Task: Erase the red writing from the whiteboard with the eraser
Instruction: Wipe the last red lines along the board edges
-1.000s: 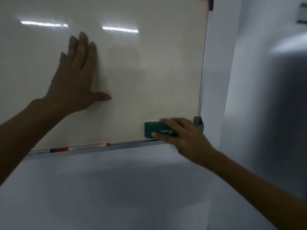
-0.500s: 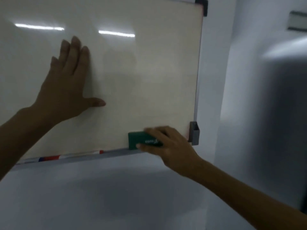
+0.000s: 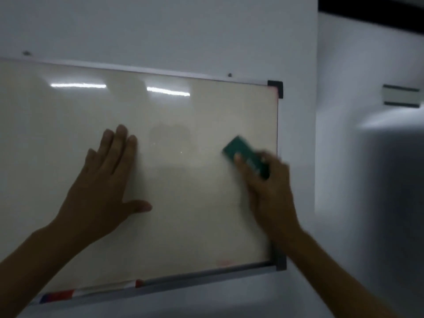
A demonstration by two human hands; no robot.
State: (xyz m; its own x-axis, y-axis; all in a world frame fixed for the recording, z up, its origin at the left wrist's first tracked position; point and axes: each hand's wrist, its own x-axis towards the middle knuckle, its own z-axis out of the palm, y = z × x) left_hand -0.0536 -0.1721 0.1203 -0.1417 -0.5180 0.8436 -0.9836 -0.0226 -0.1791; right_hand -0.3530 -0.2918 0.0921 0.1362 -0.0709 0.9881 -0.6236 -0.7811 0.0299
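Note:
A whiteboard (image 3: 183, 115) hangs on a pale wall, its surface dim and glossy. My left hand (image 3: 101, 187) lies flat on the board left of centre, fingers spread upward, thumb out to the right. Near the board's right edge my right hand (image 3: 270, 193) grips a green eraser (image 3: 246, 156), tilted and blurred, pressed against the board. A faint pink-red smear (image 3: 226, 263) shows near the bottom right of the board, and a pink tinge (image 3: 274, 89) sits in the top right corner. No clear red writing is visible elsewhere.
A marker with a red and blue end (image 3: 59, 296) and another with a red cap (image 3: 137, 283) lie in the tray (image 3: 206, 277) along the board's bottom edge. The wall corner (image 3: 317, 134) stands just right of the board. A small plate (image 3: 401, 96) is mounted further right.
My right hand has carried the eraser from the bottom edge up to mid-height near the right edge. The camera has tilted up, so the board's top edge now shows. My left hand stays flat.

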